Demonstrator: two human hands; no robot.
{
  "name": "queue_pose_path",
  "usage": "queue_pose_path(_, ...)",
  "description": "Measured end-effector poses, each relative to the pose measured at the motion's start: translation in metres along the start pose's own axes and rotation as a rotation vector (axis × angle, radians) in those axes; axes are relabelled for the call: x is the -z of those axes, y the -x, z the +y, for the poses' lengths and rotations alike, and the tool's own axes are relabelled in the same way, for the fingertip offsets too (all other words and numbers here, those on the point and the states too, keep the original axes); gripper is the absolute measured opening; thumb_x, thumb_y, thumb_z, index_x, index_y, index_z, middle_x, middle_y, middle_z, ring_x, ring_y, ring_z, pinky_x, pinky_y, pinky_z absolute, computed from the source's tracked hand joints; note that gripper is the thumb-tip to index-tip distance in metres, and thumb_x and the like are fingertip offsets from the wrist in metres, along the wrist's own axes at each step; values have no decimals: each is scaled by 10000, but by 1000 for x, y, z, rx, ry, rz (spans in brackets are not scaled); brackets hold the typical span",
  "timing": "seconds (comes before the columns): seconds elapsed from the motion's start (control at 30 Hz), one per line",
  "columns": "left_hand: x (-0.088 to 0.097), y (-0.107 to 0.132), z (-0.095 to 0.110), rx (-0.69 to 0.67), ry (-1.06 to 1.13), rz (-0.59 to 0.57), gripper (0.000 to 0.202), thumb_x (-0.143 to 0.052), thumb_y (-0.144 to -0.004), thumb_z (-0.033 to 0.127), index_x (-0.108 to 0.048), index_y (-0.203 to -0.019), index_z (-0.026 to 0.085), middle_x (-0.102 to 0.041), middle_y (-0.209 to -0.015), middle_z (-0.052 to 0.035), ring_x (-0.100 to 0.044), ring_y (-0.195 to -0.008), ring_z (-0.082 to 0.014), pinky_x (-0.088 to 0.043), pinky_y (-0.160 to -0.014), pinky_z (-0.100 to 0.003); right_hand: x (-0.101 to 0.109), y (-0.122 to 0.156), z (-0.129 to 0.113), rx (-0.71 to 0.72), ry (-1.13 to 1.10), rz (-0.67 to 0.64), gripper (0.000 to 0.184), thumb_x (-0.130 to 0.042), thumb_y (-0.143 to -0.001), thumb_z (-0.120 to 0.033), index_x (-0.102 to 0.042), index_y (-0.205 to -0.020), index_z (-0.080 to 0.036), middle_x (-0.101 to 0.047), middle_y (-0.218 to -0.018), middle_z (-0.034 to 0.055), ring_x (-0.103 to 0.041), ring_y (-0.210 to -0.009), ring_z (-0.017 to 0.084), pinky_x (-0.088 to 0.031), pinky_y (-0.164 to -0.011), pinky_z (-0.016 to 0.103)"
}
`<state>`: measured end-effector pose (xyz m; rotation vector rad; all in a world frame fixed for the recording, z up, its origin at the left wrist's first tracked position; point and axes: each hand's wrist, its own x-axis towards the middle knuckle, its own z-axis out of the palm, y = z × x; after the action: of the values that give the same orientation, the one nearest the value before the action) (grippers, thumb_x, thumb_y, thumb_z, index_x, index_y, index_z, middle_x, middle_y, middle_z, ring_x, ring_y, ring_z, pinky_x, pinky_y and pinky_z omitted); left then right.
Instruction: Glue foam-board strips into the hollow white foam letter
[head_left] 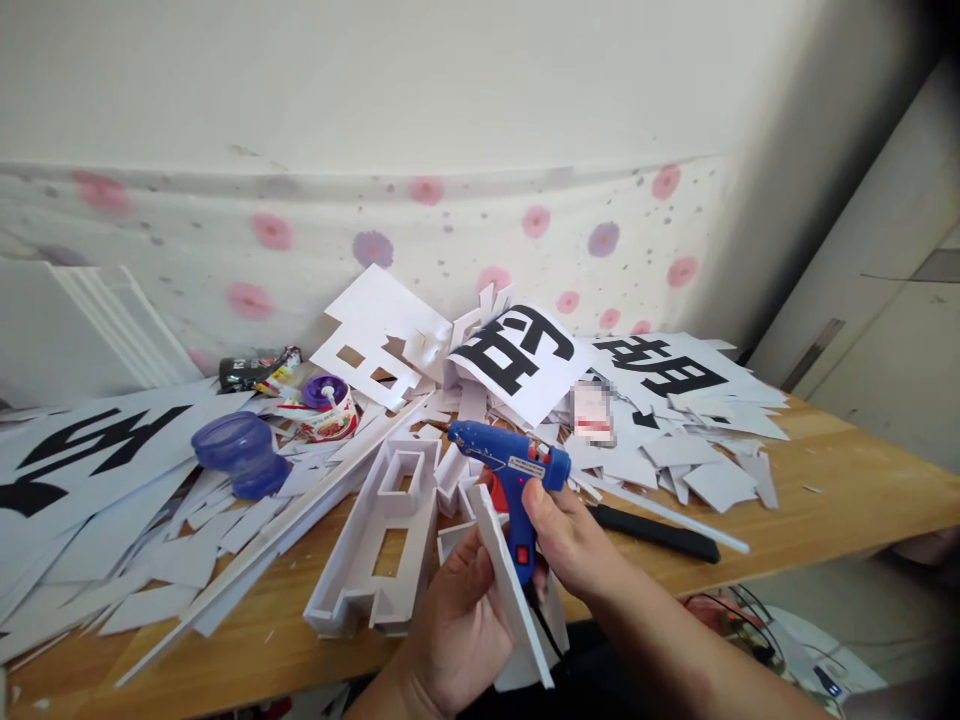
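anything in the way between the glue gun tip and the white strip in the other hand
Nothing visible. The right hand holds the blue glue gun just above the white strip in the left hand; the nozzle points left beyond the strip's upper end, with only air between.

I log on the wooden counter [847, 500]: white paper offcuts [720, 475] heaped by the wall, a printed sheet [517, 360] on top, purple tub [240, 452], snack cup [330, 412], black knife [652, 532] near the front edge.
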<state>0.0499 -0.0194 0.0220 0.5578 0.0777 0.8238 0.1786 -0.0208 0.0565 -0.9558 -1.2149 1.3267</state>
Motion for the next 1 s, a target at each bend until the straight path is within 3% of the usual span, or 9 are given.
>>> queue_pose_path(0.13,4,0,1,-20,49,62,122,-816,-784,280,-758,-866,213,-769,-911,-11,-696,-813,-122,-513,-804,-219,12,3,18,81,-14,-37,541,-524,-883,-672,-674,-1095,-197,-610,-575,-5,-502,-412,103,-417,-387,206)
queue_pose_path(0.2,4,1,3,-42,53,59,106,-814,-787,282,-752,-809,199,-770,-949,-21,-695,-846,-121,-509,-835,-216,21,5,27,205,-28,-19,441,-586,-892,-585,-679,-1129,-224,-679,-727,25,-594,-548,130,-497,-492,234)
queue_pose_path(0.3,2,0,7,-76,61,49,113,-812,-789,292,-759,-827,200,-758,-1082,-46,-692,-854,-121,-513,-839,-221,31,9,33,473,-104,274,407,-718,-841,-436,-649,-1216,-291,-699,-880,20,-656,-768,153,-562,-694,273)
queue_pose_path(0.37,1,-1,8,-106,65,74,131,-816,-785,289,-769,-880,211,-742,-1157,-63,-693,-866,-118,-512,-847,-217,35,13,31,604,-166,460,365,-747,-824,-348,-665,-1177,-302,-697,-845,2,-656,-761,133,-568,-746,278)
queue_pose_path(0.47,1,-3,8,-116,69,116,248,-816,-785,277,-763,-1023,232,-726,-1206,-80,-694,-910,-125,-509,-872,-217,36,18,22,696,-178,506,145,-738,-831,-290,-732,-973,-259,-694,-715,-8,-649,-651,109,-584,-739,290)
queue_pose_path(0.53,2,-3,7,-102,64,118,301,-807,-795,272,-749,-1089,239,-728,-1204,-83,-696,-887,-131,-519,-843,-223,35,19,17,733,-150,499,89,-738,-832,-269,-751,-917,-247,-704,-677,2,-662,-630,114,-588,-712,289)
queue_pose_path(0.77,2,1,6,-70,47,53,262,-782,-817,290,-757,-1067,215,-738,-1160,-97,-685,-810,-134,-518,-748,-221,26,14,10,733,-185,584,105,-791,-762,-237,-783,-867,-230,-721,-626,43,-675,-553,161,-576,-547,302)
queue_pose_path(1.0,-1,2,5,-69,34,59,272,-798,-802,307,-764,-1051,204,-757,-1105,-87,-678,-778,-126,-503,-726,-210,22,19,10,699,-198,677,85,-803,-739,-266,-757,-803,-234,-656,-531,-3,-636,-512,155,-571,-563,319)
